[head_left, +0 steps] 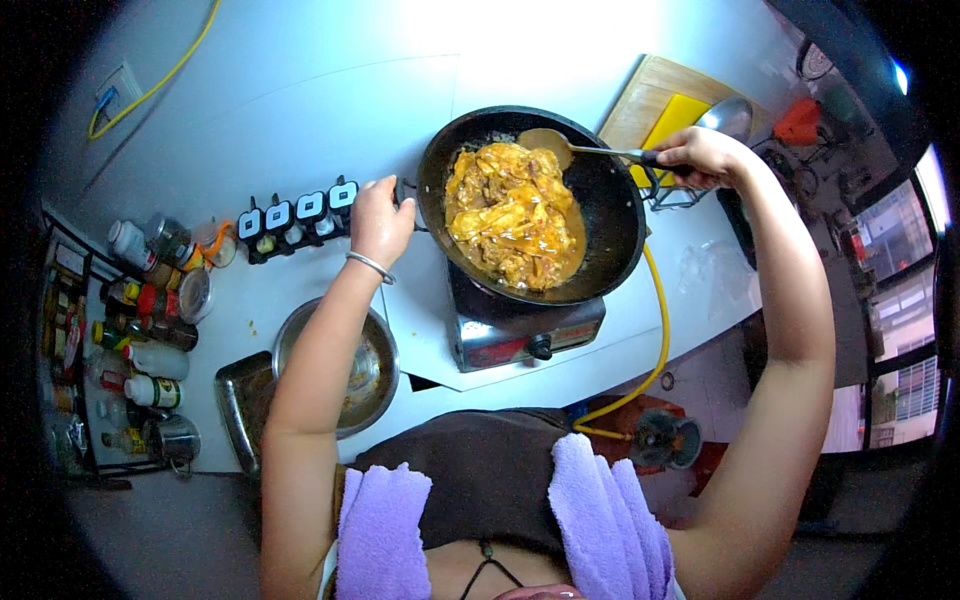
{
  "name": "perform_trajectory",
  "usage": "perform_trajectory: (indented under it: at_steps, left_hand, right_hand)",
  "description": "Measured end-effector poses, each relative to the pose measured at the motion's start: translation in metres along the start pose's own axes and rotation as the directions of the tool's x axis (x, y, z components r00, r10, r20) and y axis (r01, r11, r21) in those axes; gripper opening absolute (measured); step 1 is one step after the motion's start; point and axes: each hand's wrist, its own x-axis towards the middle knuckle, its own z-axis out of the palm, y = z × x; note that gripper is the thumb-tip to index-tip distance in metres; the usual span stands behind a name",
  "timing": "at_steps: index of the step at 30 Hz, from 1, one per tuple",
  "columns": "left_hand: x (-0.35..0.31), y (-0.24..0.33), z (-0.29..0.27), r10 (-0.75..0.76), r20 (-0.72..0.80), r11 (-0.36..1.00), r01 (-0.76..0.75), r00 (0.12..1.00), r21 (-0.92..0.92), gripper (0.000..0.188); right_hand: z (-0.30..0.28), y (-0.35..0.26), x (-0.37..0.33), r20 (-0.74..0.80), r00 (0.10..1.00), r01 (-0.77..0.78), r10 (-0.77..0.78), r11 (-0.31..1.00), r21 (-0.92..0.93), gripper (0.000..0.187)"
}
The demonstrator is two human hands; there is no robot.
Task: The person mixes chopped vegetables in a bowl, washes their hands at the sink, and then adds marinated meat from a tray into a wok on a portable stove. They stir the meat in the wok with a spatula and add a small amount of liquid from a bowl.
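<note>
A black wok (612, 225) sits on a single-burner gas stove (500, 336). In it lies a yellow-brown cooked food (510, 215) in sauce, heaped toward the left side. My left hand (382, 222), with a bangle on its wrist, is closed round the wok's left handle, most of which it hides. Held by its black handle in my right hand (703, 158) is a metal ladle (546, 142). The ladle's bowl rests at the far inner wall of the wok, beside the food, and looks coated with sauce.
Left of the wok stands a black rack of seasoning boxes (298, 222). A metal basin (383, 375) and a rectangular tray (240, 405) are near my left arm. Several jars (158, 358) line the far left. A yellow hose (661, 330) curves down to a gas cylinder (668, 437). Cutting boards (640, 100) lean behind.
</note>
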Motion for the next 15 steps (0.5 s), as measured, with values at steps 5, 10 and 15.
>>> perform_trajectory:
  at_steps: [5, 10, 15]
  left_hand:
    - [0.000, -0.004, -0.002, -0.012, 0.001, 0.998, 0.012, 1.000, -0.060, 0.027]
    - [0.001, -0.017, 0.008, -0.059, 0.007, 0.982, 0.060, 0.998, -0.179, 0.027]
    - [-0.003, -0.009, 0.005, -0.059, -0.041, 0.991, 0.054, 0.997, -0.120, 0.031]
  right_hand:
    - [0.026, -0.062, 0.001, 0.081, 0.979, 0.203, -0.186, 0.911, -0.358, 0.048]
    - [0.047, -0.080, 0.002, 0.173, 0.895, 0.404, -0.411, 0.584, -0.704, 0.056]
    - [0.072, -0.081, -0.048, 0.098, 0.920, 0.281, -0.380, 0.463, -0.841, 0.054]
